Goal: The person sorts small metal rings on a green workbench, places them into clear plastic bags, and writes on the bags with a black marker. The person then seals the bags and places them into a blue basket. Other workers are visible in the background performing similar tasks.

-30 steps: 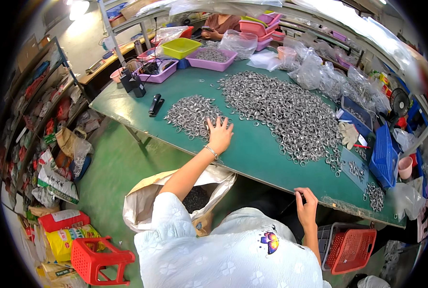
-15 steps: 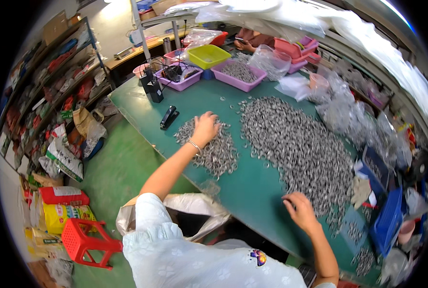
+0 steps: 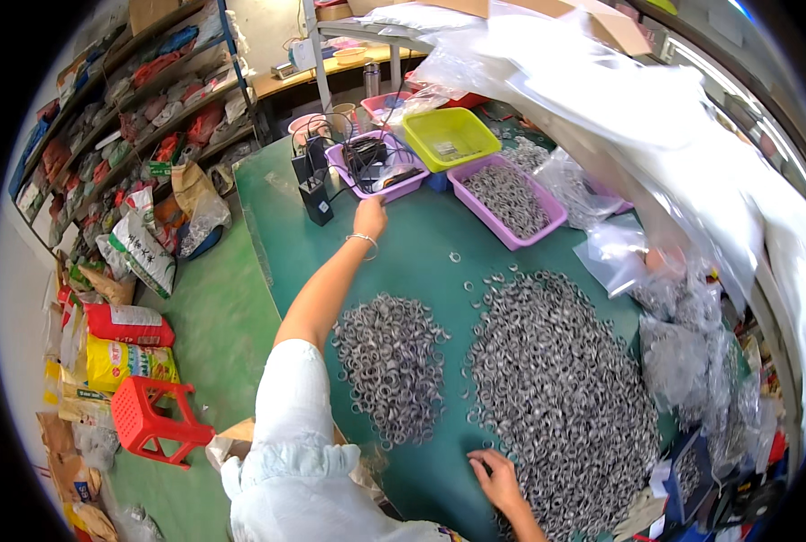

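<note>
My left hand (image 3: 369, 218) reaches far across the green table to the front edge of a purple tray (image 3: 409, 190) with black devices and cables. Its fingers are closed and turned away, so whatever they hold is hidden. A bracelet circles that wrist. Nearer me lies a smaller heap of grey metal rings (image 3: 391, 370). Right of it spreads a much larger heap of rings (image 3: 565, 397). My right hand (image 3: 498, 481) rests at this heap's near left edge, fingers bent and apart, nothing visible in them. No stapler shows on the table now.
A black box-shaped device (image 3: 315, 200) stands left of the purple tray. Beyond are a lime-green basket (image 3: 452, 135) and another purple tray (image 3: 534, 237) of rings. Clear plastic bags (image 3: 678, 361) crowd the right side. A red stool (image 3: 154, 417) stands on the floor at left.
My left hand has left the smaller heap and moved forward to the purple tray. The black stapler beside that heap is out of sight. The view has shifted; my right hand stays by the large heap.
</note>
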`<state>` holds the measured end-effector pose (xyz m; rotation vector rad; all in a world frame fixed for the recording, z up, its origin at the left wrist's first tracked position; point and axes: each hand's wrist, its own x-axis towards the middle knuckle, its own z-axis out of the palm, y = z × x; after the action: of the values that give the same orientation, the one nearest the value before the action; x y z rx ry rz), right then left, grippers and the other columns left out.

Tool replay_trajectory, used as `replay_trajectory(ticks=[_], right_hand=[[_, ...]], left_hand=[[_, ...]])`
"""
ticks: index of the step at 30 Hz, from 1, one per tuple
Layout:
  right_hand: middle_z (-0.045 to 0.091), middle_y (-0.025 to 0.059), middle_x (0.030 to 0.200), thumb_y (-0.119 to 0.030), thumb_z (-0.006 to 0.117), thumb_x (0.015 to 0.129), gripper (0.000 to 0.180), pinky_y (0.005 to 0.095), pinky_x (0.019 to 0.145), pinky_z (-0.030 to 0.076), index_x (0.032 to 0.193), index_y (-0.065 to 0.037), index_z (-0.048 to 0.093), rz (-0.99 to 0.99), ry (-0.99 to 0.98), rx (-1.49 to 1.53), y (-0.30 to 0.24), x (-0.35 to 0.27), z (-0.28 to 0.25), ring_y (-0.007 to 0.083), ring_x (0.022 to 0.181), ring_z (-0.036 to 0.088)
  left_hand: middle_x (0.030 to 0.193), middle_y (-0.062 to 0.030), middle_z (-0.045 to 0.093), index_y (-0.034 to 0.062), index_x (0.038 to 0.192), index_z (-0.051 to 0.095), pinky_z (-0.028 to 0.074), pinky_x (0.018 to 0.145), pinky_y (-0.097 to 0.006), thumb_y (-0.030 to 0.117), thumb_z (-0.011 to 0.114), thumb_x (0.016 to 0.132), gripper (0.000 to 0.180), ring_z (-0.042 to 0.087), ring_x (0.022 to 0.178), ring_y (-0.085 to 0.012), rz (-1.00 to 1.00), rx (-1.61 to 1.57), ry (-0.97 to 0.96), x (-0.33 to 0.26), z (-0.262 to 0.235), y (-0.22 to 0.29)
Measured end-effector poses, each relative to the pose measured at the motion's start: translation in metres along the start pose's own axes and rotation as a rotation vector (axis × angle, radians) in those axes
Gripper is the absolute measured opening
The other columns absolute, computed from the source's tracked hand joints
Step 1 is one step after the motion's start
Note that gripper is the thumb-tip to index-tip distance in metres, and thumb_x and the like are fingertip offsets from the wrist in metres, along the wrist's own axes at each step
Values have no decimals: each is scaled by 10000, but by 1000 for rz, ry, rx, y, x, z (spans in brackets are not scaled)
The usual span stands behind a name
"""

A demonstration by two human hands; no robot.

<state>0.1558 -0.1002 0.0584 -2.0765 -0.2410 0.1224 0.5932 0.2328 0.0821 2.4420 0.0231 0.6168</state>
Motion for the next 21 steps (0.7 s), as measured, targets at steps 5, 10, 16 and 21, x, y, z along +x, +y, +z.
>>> replay_trajectory(ticks=[5,10,16,21], right_hand=[[612,160,847,-87,599,791,149,356,615,491,929,-37,627,158,274,53,15,-23,23,299,715,614],[605,169,870,-103,615,779,162,366,604,493,933,-52,624,400,418,-115,13,-16,21,307,703,614],[602,170,881,-114,611,779,174,369,608,494,943,-58,622,571,390,-223,7,34,3,309,711,614],[600,171,889,-124,607,780,183,372,612,495,952,-63,619,659,384,-281,17,43,-1,311,718,614]], left_hand=[[848,-235,618,18,995,630,468,767,-454,8,490,762,272,597,818,-392,28,24,17,55,31,-12],[909,-230,617,15,1017,618,464,793,-443,-7,485,766,285,595,872,-376,224,0,17,83,39,-32],[905,-246,615,39,1042,619,480,785,-442,-34,480,763,320,602,863,-381,47,159,-183,127,52,-52],[886,-209,635,50,847,681,501,769,-422,63,546,773,155,621,856,-357,21,326,-185,155,71,-57]])
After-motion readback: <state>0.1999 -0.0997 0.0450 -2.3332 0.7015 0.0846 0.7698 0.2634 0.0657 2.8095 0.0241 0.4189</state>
